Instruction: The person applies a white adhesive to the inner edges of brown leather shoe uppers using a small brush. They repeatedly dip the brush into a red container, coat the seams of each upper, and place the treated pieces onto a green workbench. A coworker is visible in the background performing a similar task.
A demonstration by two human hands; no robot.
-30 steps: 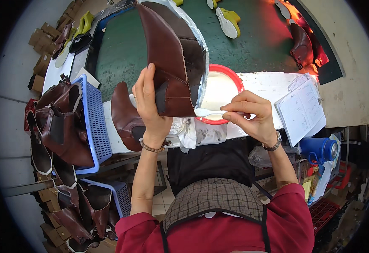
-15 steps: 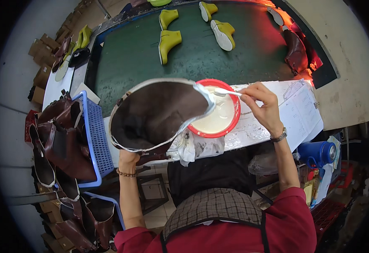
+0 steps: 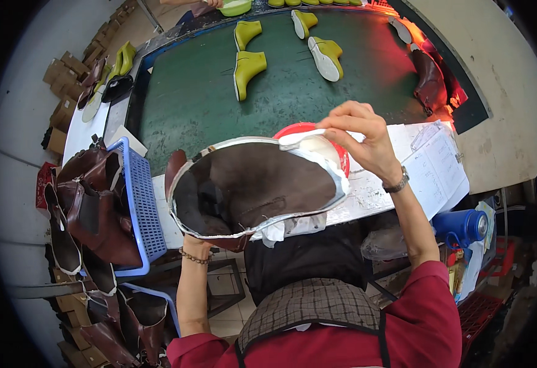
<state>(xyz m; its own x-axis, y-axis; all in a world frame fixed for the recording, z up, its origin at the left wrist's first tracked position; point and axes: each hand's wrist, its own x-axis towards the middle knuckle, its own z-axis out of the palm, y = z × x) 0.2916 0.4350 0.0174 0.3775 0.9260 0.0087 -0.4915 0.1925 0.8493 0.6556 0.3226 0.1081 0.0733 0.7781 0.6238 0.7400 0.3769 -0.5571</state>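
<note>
A dark brown boot upper (image 3: 256, 184) is tilted with its wide opening facing me, its edge coated white along the right side. My left hand (image 3: 197, 246) grips it from below; most of those fingers are hidden under the leather. Above the far edge, my right hand (image 3: 365, 138) pinches a small white brush (image 3: 298, 140), whose head touches the rim. Behind the upper stands a red bowl (image 3: 295, 129) of white, paste-like liquid (image 3: 321, 146), now partly covered by the boot.
Yellow shoe lasts (image 3: 249, 73) with pale soles stand on the green surface (image 3: 182, 92). At left, a blue basket (image 3: 141, 214) holds several brown boot uppers (image 3: 90, 208). Papers (image 3: 437, 159) lie right, above a blue flask (image 3: 461, 227). Another person's hand (image 3: 210, 3) shows at the far edge.
My right hand lifted the brush from the bowl and brought it left to the upper's rim. The upper shifted right and nearer, covering more of the bowl. The yellow lasts moved slightly nearer.
</note>
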